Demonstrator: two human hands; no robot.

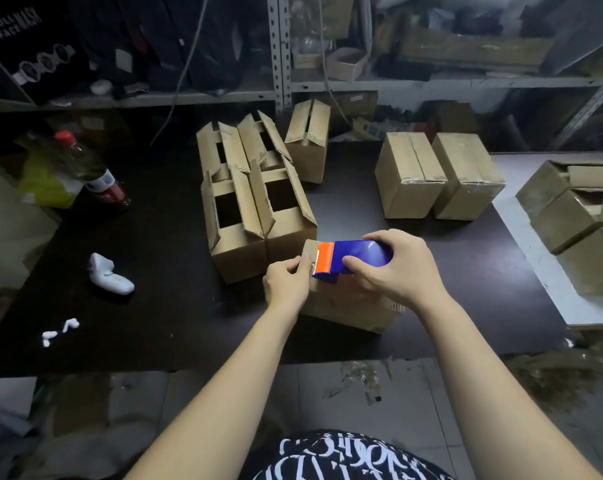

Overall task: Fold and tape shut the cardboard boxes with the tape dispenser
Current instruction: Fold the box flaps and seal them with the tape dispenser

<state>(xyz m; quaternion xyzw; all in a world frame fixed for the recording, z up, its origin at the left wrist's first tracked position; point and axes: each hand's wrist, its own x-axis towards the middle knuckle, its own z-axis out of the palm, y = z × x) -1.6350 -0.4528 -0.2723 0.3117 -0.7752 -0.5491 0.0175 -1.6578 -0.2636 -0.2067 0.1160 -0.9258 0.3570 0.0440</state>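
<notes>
Head view: my right hand (pixel 393 268) grips the tape dispenser (pixel 355 258) atop the near box (pixel 348 306), my left hand (pixel 288 278) pinching its end. Beyond that box, two boxes (pixel 411 174) look closed; several open-flapped boxes (pixel 237 216) remain, I judge.

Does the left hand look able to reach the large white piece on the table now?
Probably yes, once it lets go: the left hand holds the edge of the box beside the tape dispenser, and nothing stands between it and the large white piece.
</notes>
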